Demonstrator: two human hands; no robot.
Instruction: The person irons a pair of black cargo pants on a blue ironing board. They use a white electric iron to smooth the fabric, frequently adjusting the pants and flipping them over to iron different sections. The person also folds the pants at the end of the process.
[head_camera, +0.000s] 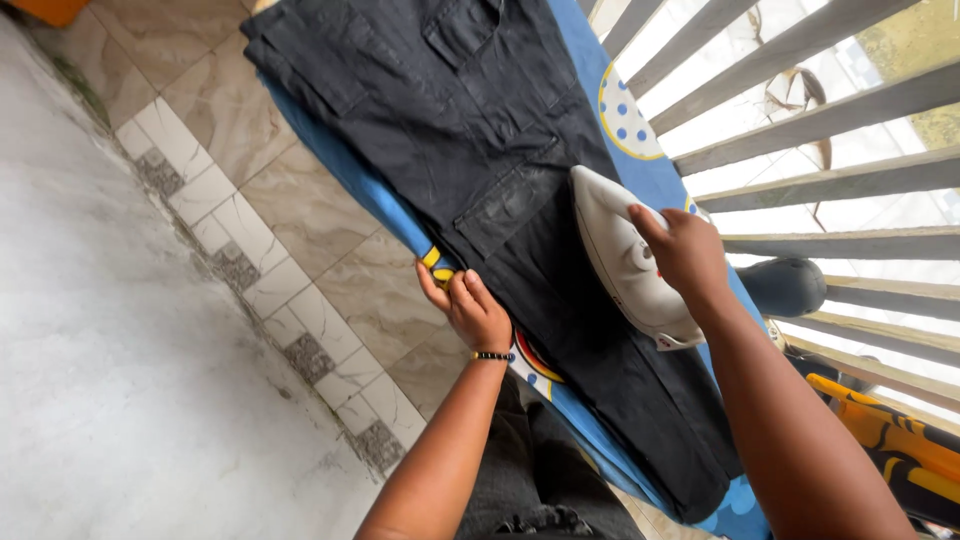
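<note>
At the far left lies pale grey concrete floor (110, 330), then a band of beige marble tiles (300, 215) with a patterned border strip. The left hand (470, 305) comes next: its grip is pressed together, pinching the near left edge of the black trousers (470, 130) against the edge of the ironing board (350, 175), a beaded bracelet (492, 356) at the wrist. The trousers lie flat along the blue patterned board cover, their long axis running from far left to near right, with a flapped pocket just beyond the iron's tip. Right of the left hand, well apart across the cloth, the white iron (625, 255) rests sole-down on the trousers, its point aimed far and left. The right hand (685, 250) is closed around its handle, so it is the hand on the tool. Further right stands a slatted railing (830, 180) with daylight behind.
</note>
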